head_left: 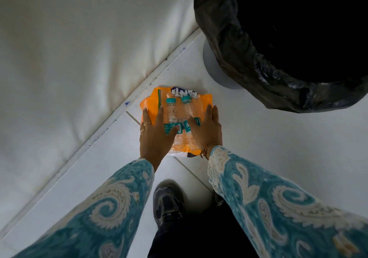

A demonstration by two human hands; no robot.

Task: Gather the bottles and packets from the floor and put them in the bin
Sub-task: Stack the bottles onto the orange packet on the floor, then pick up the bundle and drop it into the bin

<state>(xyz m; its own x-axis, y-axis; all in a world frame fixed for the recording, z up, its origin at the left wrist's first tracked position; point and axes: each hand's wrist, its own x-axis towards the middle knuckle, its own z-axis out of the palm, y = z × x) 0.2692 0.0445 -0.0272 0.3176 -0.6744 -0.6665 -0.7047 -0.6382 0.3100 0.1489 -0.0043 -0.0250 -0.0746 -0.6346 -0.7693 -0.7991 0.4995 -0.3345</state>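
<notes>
2 clear bottles (180, 116) with teal caps, side by side on orange packets (201, 103), near black-lined bin (247, 44)

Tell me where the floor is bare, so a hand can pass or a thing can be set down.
Bare tile lies right of the right hand, below the bin. A bare strip also runs between the left hand and the white wall. It is crowded at the bottles on the orange packet, and near the shoe.
</notes>
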